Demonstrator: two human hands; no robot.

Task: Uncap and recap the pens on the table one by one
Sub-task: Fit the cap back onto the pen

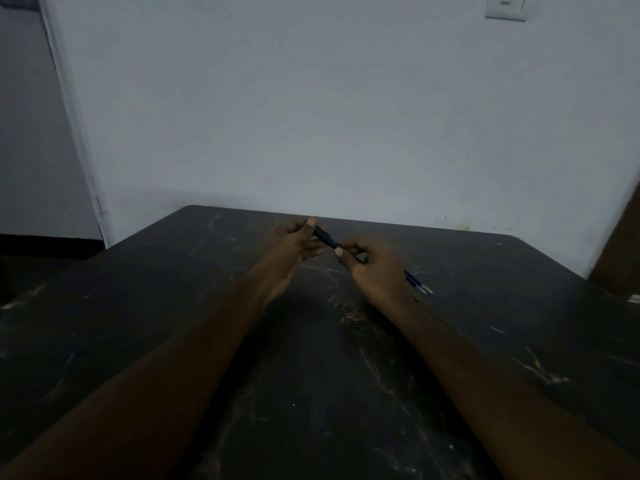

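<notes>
A dark pen (327, 238) is held in the air above the middle of the black table (173, 306), slanting from upper left to lower right. My left hand (294, 247) pinches its upper left end between thumb and fingers. My right hand (370, 268) grips the lower right part of the same pen. Whether the cap is on or off is hidden by the fingers and the dim light. Other pens (419, 285), blue with pale tips, lie on the table just right of my right hand, partly hidden behind it.
The table has worn, scratched patches and its far edge meets a pale wall (311, 116). A light switch (507, 6) is high on the wall. A brown object (620, 251) stands at the right edge. A small pale item (634, 298) lies at the table's right side.
</notes>
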